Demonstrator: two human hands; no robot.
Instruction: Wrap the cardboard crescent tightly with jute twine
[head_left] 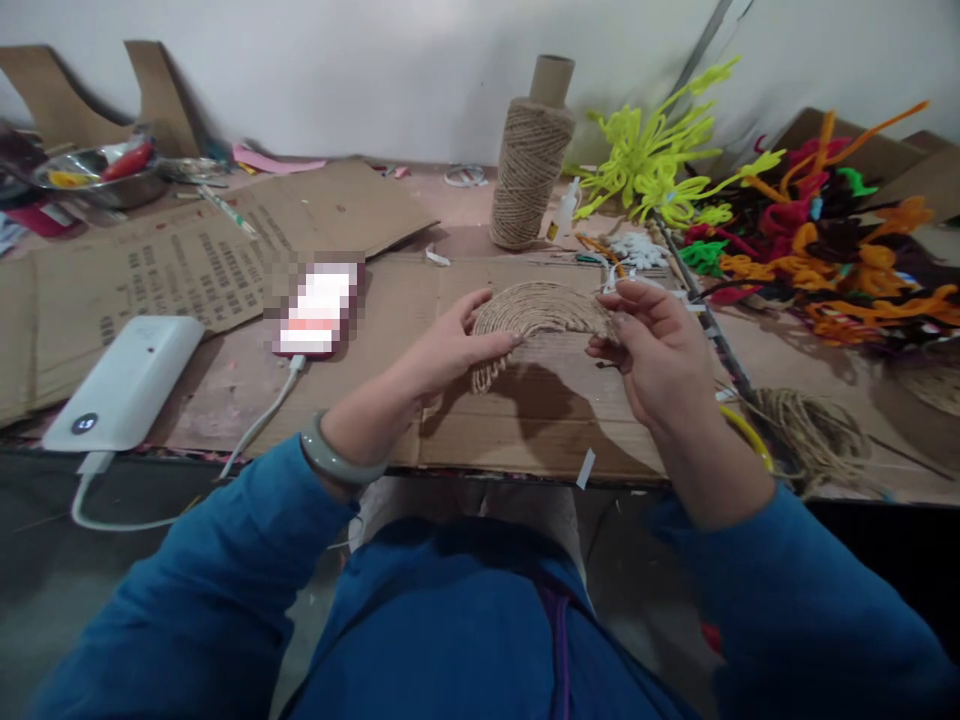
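Note:
Between my two hands is a half-round piece of coiled jute twine (551, 308), its rows curving in an arch, held a little above the cardboard on the table. My left hand (469, 345) grips its left end, thumb on the near face and fingers behind. Short loops of twine hang below that thumb. At the right end, my right hand (652, 345) pinches the piece's edge between thumb and fingers. The exact spot under the right fingertips is partly hidden.
Behind stands a twine spool (532, 165), beside a small glue bottle (566, 208). Fuzzy yellow-green flowers (649, 155) and a colourful craft heap (832, 240) lie right, near loose twine (814, 435). A white power bank (127, 380) is cabled to a phone (319, 305) at left.

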